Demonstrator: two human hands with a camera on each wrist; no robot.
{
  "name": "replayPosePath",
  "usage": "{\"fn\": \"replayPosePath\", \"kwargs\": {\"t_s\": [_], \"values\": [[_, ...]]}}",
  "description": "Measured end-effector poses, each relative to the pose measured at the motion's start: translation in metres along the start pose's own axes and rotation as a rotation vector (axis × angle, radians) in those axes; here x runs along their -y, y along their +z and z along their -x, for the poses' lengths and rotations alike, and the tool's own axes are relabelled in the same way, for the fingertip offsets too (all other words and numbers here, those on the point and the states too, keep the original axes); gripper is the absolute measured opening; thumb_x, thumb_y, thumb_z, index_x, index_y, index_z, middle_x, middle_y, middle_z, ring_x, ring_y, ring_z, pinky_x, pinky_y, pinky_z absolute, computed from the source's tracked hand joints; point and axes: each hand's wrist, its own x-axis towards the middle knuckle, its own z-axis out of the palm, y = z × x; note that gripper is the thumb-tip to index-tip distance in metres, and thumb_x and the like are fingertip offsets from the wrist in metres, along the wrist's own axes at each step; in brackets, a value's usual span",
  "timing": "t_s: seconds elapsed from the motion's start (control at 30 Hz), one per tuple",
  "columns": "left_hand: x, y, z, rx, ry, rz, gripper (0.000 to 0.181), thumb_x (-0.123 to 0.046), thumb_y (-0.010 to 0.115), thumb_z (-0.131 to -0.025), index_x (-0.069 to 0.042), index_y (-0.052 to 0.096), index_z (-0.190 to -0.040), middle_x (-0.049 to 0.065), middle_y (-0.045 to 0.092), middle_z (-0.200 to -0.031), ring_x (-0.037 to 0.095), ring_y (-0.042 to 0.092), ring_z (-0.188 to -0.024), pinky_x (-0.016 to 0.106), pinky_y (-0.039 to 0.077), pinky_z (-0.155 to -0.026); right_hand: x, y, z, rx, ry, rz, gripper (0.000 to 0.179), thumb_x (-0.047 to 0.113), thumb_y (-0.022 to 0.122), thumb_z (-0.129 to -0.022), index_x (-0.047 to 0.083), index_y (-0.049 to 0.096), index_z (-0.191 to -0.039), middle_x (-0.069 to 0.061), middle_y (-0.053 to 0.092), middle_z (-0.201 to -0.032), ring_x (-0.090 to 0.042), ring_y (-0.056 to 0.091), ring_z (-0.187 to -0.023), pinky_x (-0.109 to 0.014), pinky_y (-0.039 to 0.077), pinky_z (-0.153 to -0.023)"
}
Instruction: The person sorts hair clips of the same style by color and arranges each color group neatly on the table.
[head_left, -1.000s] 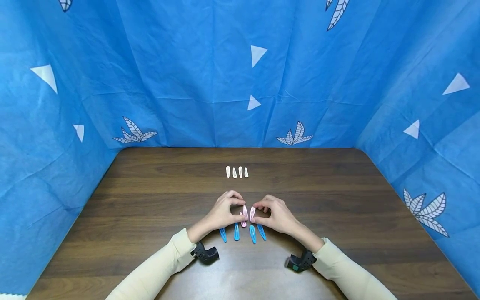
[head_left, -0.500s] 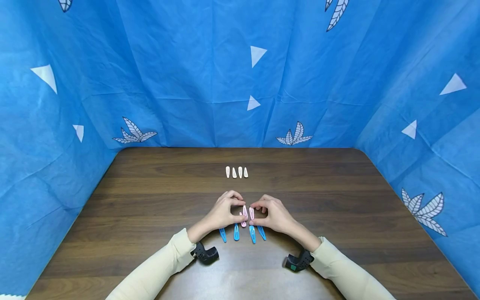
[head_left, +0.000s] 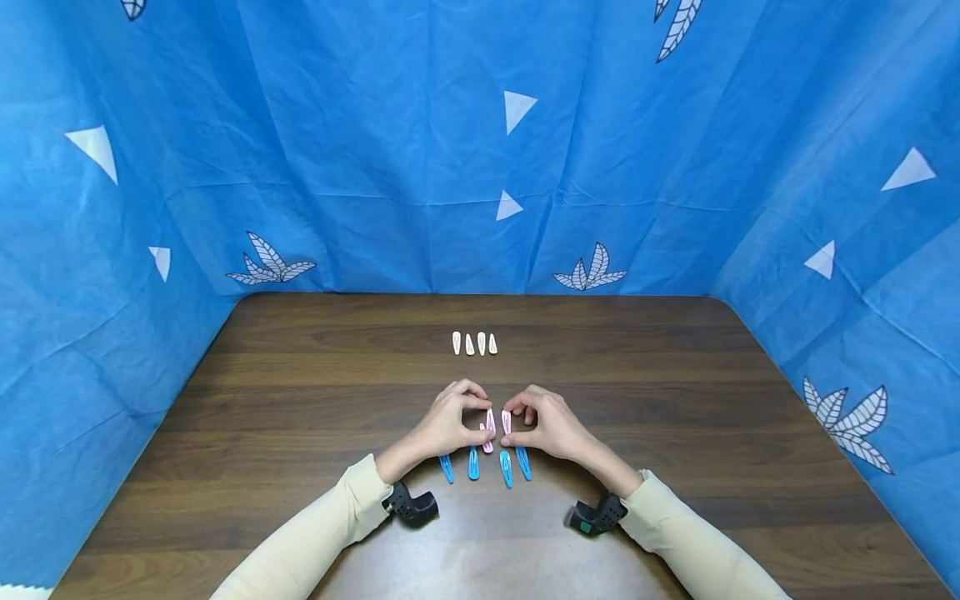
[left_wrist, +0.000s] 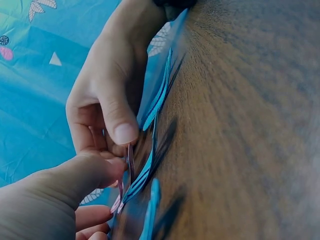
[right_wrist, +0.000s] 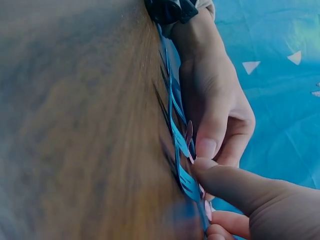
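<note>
Pink clips (head_left: 506, 422) sit pinched in our left grip (head_left: 452, 419) and right grip (head_left: 551, 425); one slip could nudge blue clips (head_left: 506, 469) beside them!

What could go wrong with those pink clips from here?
The left hand could drag the lower pink clip, which seems to overlap the clip it pinches. The right hand, pinching another pink clip, might nudge the blue clips just below its thumb in the head view.

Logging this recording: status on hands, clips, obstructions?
Left hand pinches pink clip; right hand pinches second pink clip. Possible snag: blue clips close on near side.
</note>
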Motion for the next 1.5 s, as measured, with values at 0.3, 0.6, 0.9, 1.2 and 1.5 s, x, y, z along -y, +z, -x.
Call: {"fn": "replayPosePath", "kwargs": {"t_s": [0.3, 0.6, 0.9, 1.2, 1.5], "values": [[0.004, -0.008, -0.006, -0.037, -0.04, 0.113, 0.038, -0.014, 0.08, -0.075, 0.0, 0.073, -0.109, 0.005, 0.067, -0.1, 0.02, 0.063, -0.093, 0.032, 0.052, -0.086, -0.003, -0.005, -0.007, -0.029, 0.057, -0.112, 0.039, 0.023, 0.087, -0.073, 0.008, 0.07, -0.105, 0.0, 0.068, -0.087, -0.009, 0.06, -0.072, -0.022, 0.049, -0.065], [0.014, -0.036, -0.015, -0.14, -0.093, 0.195, 0.039, -0.009, 0.077, -0.076, 0.007, 0.07, -0.11, 0.009, 0.071, -0.086, 0.018, 0.067, -0.078, 0.029, 0.057, -0.076, -0.005, -0.014, -0.027, -0.072, 0.048, -0.158, 0.041, 0.017, 0.087, -0.072, 0.005, 0.07, -0.108, -0.005, 0.068, -0.085, -0.009, 0.059, -0.071, -0.021, 0.049, -0.063], [0.025, -0.056, -0.027, -0.223, -0.143, 0.175, 0.04, -0.006, 0.076, -0.073, 0.008, 0.07, -0.111, 0.012, 0.071, -0.086, 0.021, 0.067, -0.079, 0.03, 0.058, -0.075, -0.011, -0.012, -0.062, -0.058, 0.024, -0.218, 0.04, 0.013, 0.086, -0.073, 0.001, 0.07, -0.108, -0.009, 0.069, -0.084, -0.006, 0.057, -0.068, -0.02, 0.048, -0.061], [0.04, -0.049, -0.038, -0.191, -0.203, 0.173, 0.042, -0.009, 0.077, -0.074, 0.006, 0.07, -0.112, 0.012, 0.072, -0.087, 0.021, 0.067, -0.079, 0.028, 0.056, -0.074, -0.014, 0.001, -0.091, 0.011, 0.05, -0.186, 0.04, 0.015, 0.085, -0.075, 0.001, 0.069, -0.109, -0.009, 0.069, -0.084, -0.007, 0.058, -0.067, -0.02, 0.049, -0.063], [0.055, -0.039, -0.038, -0.183, -0.191, 0.141, 0.039, -0.009, 0.077, -0.073, 0.004, 0.072, -0.109, 0.009, 0.071, -0.083, 0.017, 0.065, -0.075, 0.021, 0.052, -0.069, -0.014, 0.008, -0.101, 0.072, 0.077, -0.17, 0.04, 0.016, 0.084, -0.075, 0.002, 0.069, -0.11, -0.007, 0.07, -0.084, -0.009, 0.061, -0.069, -0.021, 0.051, -0.064]]}}
